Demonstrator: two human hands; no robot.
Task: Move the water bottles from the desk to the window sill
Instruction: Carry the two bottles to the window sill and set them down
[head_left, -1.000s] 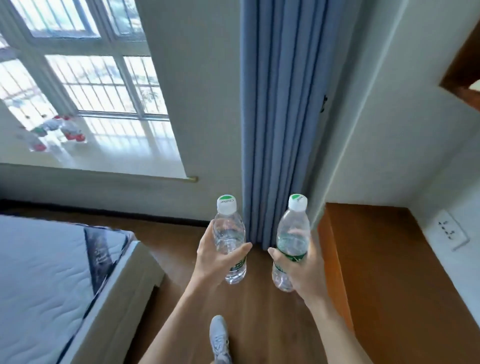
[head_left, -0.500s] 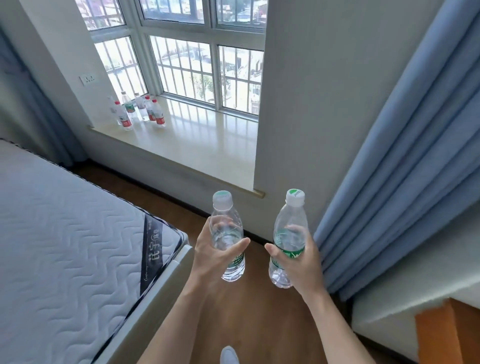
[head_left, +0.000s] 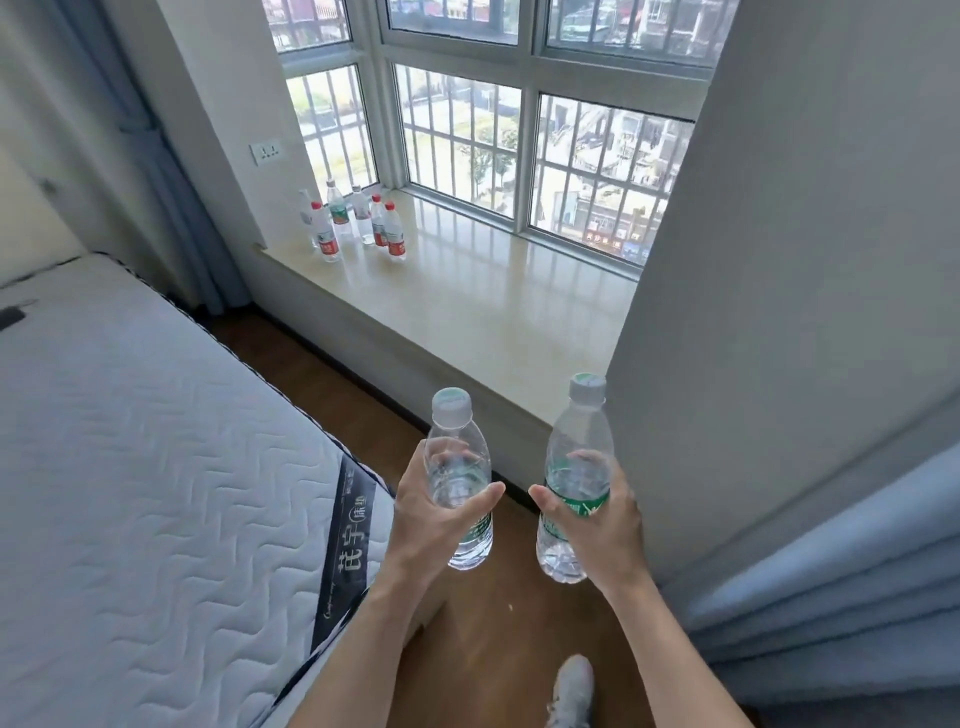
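Observation:
My left hand is closed around a clear water bottle with a green label and pale cap, held upright. My right hand grips a second, similar water bottle, also upright. Both bottles hang over the wooden floor, just in front of the near edge of the cream window sill. At the sill's far left corner stands a cluster of several bottles, some with red caps and labels, some with green labels.
A white quilted mattress fills the left side. A grey wall pillar and blue curtain stand on the right. A narrow strip of wooden floor runs between bed and sill; my shoe is on it.
The view has swung left and closer to the window; the sill and its bottles now fill the upper frame. Both hands still hold their bottles in the same grip.

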